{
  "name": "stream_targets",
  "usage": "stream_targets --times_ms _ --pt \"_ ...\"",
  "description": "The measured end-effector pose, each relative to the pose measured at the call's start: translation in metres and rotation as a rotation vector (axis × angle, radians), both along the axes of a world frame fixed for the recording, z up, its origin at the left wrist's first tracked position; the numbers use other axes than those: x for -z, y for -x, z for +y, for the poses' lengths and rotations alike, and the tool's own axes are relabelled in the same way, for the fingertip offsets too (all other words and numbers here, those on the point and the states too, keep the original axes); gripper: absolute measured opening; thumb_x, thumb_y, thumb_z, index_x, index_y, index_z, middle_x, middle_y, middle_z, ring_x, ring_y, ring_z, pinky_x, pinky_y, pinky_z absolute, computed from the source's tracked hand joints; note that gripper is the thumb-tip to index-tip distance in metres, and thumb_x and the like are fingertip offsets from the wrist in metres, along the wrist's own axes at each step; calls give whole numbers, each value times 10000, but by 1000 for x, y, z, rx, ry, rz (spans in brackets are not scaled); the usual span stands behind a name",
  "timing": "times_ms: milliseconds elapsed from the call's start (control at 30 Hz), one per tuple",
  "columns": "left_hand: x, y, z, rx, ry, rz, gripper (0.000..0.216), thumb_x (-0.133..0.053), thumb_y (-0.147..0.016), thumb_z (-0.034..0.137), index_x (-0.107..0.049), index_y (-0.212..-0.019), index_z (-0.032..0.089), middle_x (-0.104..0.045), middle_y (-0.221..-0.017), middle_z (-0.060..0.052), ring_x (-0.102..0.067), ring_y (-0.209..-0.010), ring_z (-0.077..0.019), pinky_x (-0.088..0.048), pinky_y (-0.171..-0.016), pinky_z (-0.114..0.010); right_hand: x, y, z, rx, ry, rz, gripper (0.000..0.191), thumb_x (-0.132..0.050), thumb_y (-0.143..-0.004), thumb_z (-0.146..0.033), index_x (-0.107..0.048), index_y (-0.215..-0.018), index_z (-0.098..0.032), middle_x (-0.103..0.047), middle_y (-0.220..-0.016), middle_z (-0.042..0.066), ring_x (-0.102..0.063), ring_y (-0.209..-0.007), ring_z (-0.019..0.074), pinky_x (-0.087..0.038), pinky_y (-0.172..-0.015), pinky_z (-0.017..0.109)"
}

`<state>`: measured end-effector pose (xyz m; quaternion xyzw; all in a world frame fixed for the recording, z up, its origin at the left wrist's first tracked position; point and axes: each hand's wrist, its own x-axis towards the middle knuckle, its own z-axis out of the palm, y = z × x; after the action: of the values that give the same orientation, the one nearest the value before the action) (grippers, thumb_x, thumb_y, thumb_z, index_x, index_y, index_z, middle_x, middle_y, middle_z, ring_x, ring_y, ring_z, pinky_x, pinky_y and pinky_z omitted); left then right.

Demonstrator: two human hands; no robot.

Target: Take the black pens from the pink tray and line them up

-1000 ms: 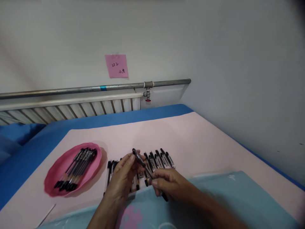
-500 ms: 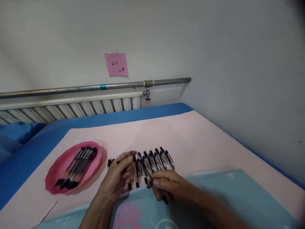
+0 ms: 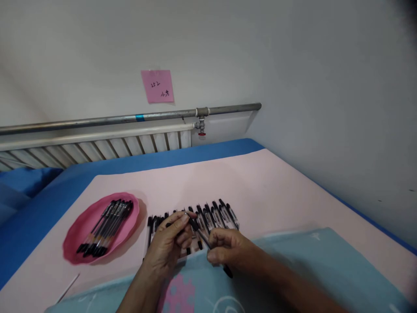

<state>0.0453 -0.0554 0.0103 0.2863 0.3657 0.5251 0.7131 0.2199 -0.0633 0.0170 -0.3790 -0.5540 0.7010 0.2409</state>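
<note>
My right hand (image 3: pixel 224 250) is closed around a black pen (image 3: pixel 203 238), which slants up to the left with its black end (image 3: pixel 228 271) below the fist. My left hand (image 3: pixel 172 234) is closed too, its thumb and forefinger meeting the pen's upper end. A small black piece, apparently a pen cap (image 3: pixel 168 225), shows by the left thumb; the fingers hide most of it. Behind both hands runs a row of black-and-clear pens (image 3: pixel 221 215), partly covered by the left hand.
To the left, a pink oval tray (image 3: pixel 73 237) holds a bundle of pens (image 3: pixel 107 228). A thin white stick (image 3: pixel 67 288) lies near the front left. Light blue cloth (image 3: pixel 293 261) covers the front edge of the pink tabletop (image 3: pixel 276 191). A radiator (image 3: pixel 124 145) and pipe stand behind.
My hands have come together: the left moved right, and its fingertips now meet the upper end of the pen. The right hand still grips the pen.
</note>
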Motion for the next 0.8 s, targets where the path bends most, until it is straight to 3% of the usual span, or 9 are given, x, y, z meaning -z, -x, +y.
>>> stream_targets --times_ms 167,300,467,633,800 --pt "-3 1 -1 -27 15 -21 195 -643 -700 254 -645 -828 106 -399 -505 48 -278 -406 -9 -218 -393 -162 0 -2 1 -133 76 104 271 -449 -776 -352 -572 -832 -116 -583 -647 27 -444 -494 80 -322 -466 200" --pt "-2 1 1 -41 -3 -21 190 -637 -709 251 -649 -838 112 -404 -509 45 -291 -415 -12 -221 -397 -161 3 -3 2 -6 57 73 159 -602 -670 -269 -528 -736 -145 -504 -582 -38 -385 -474 53 -296 -478 186" --pt "-1 1 1 -36 -1 9 198 -647 -698 258 -652 -839 118 -420 -517 40 -296 -417 -13 -238 -403 -163 4 -2 1 -97 71 115 315 -447 -784 -383 -593 -812 -105 -544 -659 23 -426 -515 78 -307 -482 207" --pt "-1 0 0 -64 -17 17 209 -653 -690 262 -650 -839 115 -416 -513 41 -305 -420 -20 -237 -402 -169 -1 -3 2 52 46 -17 167 -599 -673 -296 -544 -713 -143 -469 -561 -46 -373 -471 54 -271 -466 186" --pt "-2 0 0 -43 -21 22 211 -649 -694 261 -647 -842 111 -407 -501 45 -302 -416 -24 -232 -401 -173 -5 -4 1 -87 62 8 292 -449 -786 -361 -611 -768 -118 -525 -633 -2 -365 -451 49 -259 -438 189"
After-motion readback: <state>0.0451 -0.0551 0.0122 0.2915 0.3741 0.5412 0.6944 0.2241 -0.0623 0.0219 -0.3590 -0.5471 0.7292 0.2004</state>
